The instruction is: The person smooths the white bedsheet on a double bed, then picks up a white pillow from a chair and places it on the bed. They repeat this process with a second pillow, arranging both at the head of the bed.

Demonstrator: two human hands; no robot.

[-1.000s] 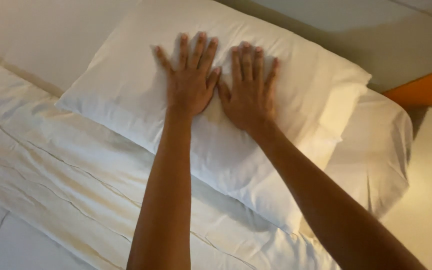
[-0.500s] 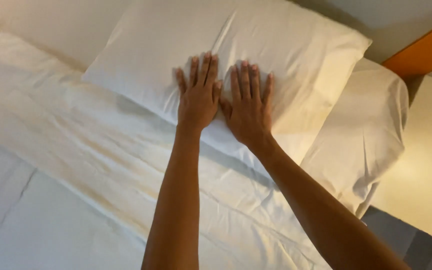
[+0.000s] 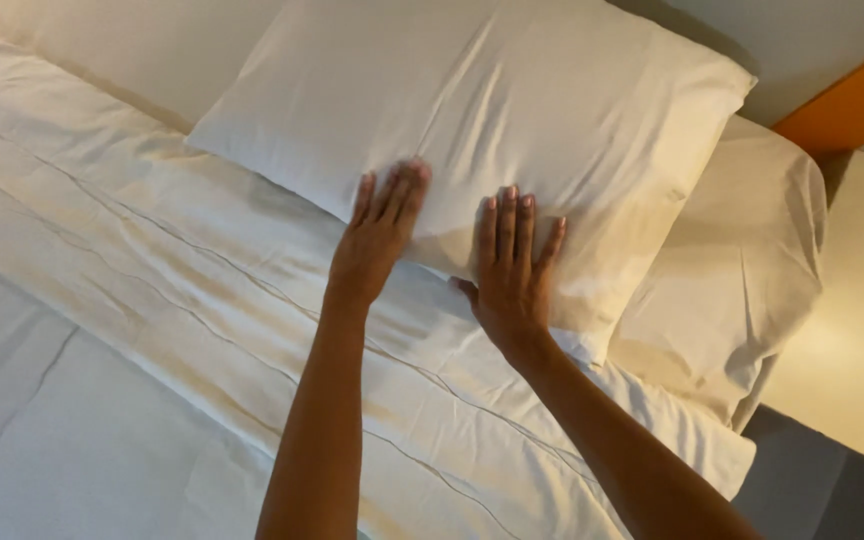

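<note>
A white pillow [image 3: 492, 110] lies on top of a second white pillow [image 3: 742, 260] at the head of a bed. My left hand [image 3: 377, 235] rests flat on the near edge of the top pillow, fingers together and stretched out. My right hand [image 3: 512, 265] lies flat beside it on the same edge, fingers spread a little. Neither hand holds anything. A folded-back white sheet [image 3: 152, 290] with creases runs across the bed just below the pillows.
A pale bedside surface [image 3: 852, 340] stands to the right of the bed. An orange panel [image 3: 852, 100] sits at the top right against a light wall. A grey-white cover [image 3: 42, 440] fills the lower left.
Both hands have slid from the middle of the top pillow down to its near edge. The view has shifted, so the pillows sit higher in the frame.
</note>
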